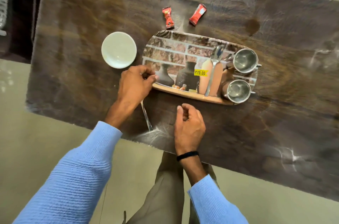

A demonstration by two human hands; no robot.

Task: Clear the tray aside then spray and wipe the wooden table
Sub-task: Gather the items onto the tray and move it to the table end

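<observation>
The tray (185, 55) lay mid-table (91, 3), carrying one spoon (213, 69) and two steel cups (244, 61) at its right end. My left hand (134, 84) was at the tray's left end, fingers curled and pinched on a second spoon (145, 116) whose handle ran back under the palm toward the near edge. My right hand (189, 126) hovered just short of the tray's near rim, fingers loosely curled, thumb apart, holding nothing. A bowl (118, 49) sat just left of the tray, two red sachets (197, 14) just beyond it. I judged loading to be in hand: the spoon should be laid flat beside the other, clear of the cups. The bowl and sachets wanted gathering before any lift. With the cups weighting the right end, the tray wanted carrying level, gripped at both ends. No spray or cloth was in view.
</observation>
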